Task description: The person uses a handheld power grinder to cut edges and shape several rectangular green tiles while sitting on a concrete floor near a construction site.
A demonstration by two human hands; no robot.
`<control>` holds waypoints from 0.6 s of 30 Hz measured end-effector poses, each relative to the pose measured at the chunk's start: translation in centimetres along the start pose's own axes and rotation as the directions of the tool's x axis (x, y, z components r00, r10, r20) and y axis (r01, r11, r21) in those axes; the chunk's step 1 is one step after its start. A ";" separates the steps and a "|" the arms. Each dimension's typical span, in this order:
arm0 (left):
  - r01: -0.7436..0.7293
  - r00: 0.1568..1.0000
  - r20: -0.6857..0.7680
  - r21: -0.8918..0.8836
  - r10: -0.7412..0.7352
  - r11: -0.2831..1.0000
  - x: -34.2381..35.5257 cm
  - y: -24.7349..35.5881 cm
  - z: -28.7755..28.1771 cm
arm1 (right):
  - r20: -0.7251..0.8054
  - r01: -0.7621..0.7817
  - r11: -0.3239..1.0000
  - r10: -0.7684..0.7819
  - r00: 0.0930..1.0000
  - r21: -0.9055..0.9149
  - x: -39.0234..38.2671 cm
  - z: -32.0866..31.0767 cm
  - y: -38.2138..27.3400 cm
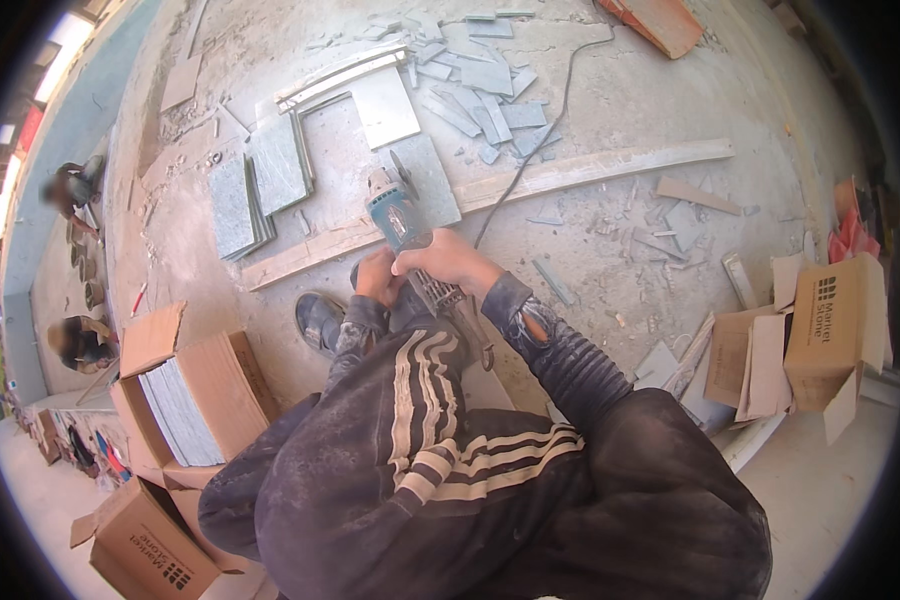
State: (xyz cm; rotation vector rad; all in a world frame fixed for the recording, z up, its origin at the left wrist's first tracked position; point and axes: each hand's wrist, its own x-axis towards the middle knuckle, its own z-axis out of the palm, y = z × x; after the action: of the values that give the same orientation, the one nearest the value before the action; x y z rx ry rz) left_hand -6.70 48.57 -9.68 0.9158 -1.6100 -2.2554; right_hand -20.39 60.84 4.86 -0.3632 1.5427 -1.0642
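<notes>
Your right hand (450, 258) is wrapped around the rear of a teal-bodied, elongated angle grinder (402, 222). Your left hand (377, 277) is curled just beside it; whether it grips cannot be determined. The grinder's head stands over a flat grey-green stone tile (434, 188) overlapping a long, pale wooden plank (610, 174).

it's bright w/ glare top-l, edges warped.
</notes>
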 end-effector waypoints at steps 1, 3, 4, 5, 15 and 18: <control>0.003 1.000 0.008 -0.007 -0.003 1.000 0.1 0.2 0.3 | -0.008 0.003 1.000 -0.003 1.000 0.007 -0.5 0.1 0.5; 0.185 0.978 -0.050 -0.251 -0.204 0.950 0.4 0.7 1.0 | 0.002 -0.015 1.000 0.015 1.000 0.027 -1.8 0.0 1.4; 0.327 0.913 -0.063 -0.478 -0.403 0.815 0.4 1.8 1.9 | 0.005 -0.022 0.999 0.022 1.000 0.039 -2.6 0.0 1.6; 0.333 0.909 -0.067 -0.473 -0.411 0.816 0.3 2.3 2.2 | 0.000 0.026 0.996 -0.026 1.000 0.080 -3.1 0.2 1.8; 0.064 0.996 -0.052 -0.036 -0.066 0.997 1.4 -0.9 0.8 | -0.028 0.023 0.973 -0.018 0.999 0.228 1.4 -0.5 0.7; 0.339 0.894 -0.129 -0.432 -0.429 0.836 0.6 1.5 1.4 | -0.014 -0.017 0.983 0.020 1.000 0.182 2.3 -0.6 -1.8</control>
State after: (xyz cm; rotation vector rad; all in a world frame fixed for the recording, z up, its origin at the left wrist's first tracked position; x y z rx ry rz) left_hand -8.24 48.81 -8.28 1.4099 -0.8711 -2.4898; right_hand -22.15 58.44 4.76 -0.2151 1.4464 -1.1856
